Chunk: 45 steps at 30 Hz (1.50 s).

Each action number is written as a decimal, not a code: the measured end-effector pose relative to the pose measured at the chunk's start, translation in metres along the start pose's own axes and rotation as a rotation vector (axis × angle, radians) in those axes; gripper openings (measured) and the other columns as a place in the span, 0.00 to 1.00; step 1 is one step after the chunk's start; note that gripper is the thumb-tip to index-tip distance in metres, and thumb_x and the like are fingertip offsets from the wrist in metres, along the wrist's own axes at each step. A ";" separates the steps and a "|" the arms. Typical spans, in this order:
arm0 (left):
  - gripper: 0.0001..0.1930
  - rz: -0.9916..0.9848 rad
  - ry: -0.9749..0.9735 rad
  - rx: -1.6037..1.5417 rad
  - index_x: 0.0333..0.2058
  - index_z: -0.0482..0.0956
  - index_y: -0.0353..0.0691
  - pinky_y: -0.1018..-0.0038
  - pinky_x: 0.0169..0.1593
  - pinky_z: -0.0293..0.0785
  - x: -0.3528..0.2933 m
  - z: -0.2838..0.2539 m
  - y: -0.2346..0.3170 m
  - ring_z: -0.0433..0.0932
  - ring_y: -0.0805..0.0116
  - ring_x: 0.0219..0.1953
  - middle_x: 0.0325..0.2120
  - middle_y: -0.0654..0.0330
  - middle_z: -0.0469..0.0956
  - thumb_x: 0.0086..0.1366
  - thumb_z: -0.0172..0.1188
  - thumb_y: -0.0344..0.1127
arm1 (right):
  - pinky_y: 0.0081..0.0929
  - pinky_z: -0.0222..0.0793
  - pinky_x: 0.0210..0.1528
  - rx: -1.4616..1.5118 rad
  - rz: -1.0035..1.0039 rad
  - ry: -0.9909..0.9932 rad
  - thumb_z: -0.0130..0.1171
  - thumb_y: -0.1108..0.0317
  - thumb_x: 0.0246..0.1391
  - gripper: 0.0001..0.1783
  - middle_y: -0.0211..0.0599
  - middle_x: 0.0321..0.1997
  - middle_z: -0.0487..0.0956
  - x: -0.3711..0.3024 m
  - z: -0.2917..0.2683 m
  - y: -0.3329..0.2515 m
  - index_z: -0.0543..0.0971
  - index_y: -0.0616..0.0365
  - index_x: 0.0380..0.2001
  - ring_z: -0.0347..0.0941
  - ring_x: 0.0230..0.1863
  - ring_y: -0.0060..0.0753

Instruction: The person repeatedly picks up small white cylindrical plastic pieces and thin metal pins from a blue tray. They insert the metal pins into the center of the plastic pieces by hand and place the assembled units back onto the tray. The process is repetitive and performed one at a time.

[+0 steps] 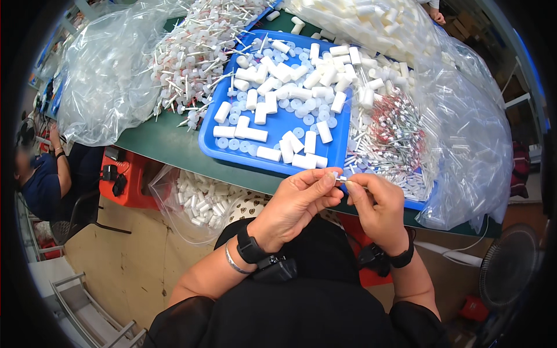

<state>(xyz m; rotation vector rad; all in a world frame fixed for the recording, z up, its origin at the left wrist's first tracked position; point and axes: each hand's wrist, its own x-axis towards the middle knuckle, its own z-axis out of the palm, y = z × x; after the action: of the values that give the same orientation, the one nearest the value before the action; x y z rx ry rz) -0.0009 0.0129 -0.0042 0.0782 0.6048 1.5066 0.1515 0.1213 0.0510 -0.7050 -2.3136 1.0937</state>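
My left hand (301, 200) and my right hand (377, 203) meet just off the near edge of a blue tray (209, 144). Between their closed fingertips is a small white stick-like piece (342, 178). The right fingers pinch it; what exactly the left thumb and forefinger grip is too small to make out. White foam-like cylinders (252, 134) and translucent round discs (223, 142) lie loose in the tray. Right of it is a heap of thin white sticks with red wires (400, 130).
Sticks fitted with discs (191, 52) are piled at the back left, beside a clear plastic bag (107, 81). White cylinders fill a bag (371, 23) at the back. Another bag (203, 200) hangs below the green table (156, 136). A seated person (46, 180) is at left.
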 end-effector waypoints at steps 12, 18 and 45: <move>0.18 -0.028 0.036 0.057 0.53 0.77 0.32 0.79 0.40 0.81 0.005 0.005 -0.003 0.80 0.77 0.32 0.31 0.64 0.79 0.71 0.63 0.38 | 0.18 0.71 0.32 0.269 0.274 -0.025 0.59 0.68 0.67 0.09 0.29 0.29 0.83 -0.011 0.009 0.005 0.82 0.63 0.39 0.75 0.29 0.16; 0.16 0.134 0.042 0.102 0.49 0.77 0.34 0.79 0.40 0.80 0.003 -0.004 0.006 0.80 0.75 0.35 0.33 0.65 0.78 0.72 0.60 0.42 | 0.25 0.71 0.35 -0.055 0.084 0.041 0.58 0.72 0.63 0.08 0.36 0.34 0.84 0.013 -0.026 0.032 0.82 0.63 0.41 0.77 0.31 0.28; 0.13 0.160 0.123 -0.064 0.46 0.75 0.33 0.72 0.50 0.84 0.005 -0.002 0.004 0.84 0.61 0.48 0.42 0.53 0.82 0.74 0.57 0.38 | 0.48 0.75 0.35 -0.611 -0.338 -0.493 0.57 0.75 0.49 0.11 0.48 0.38 0.76 0.066 -0.024 0.052 0.76 0.62 0.38 0.77 0.31 0.58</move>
<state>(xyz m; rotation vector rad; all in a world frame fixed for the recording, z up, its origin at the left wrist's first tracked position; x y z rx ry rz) -0.0054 0.0169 -0.0059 -0.0162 0.6605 1.6938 0.1293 0.2049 0.0364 -0.2247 -3.0920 0.4233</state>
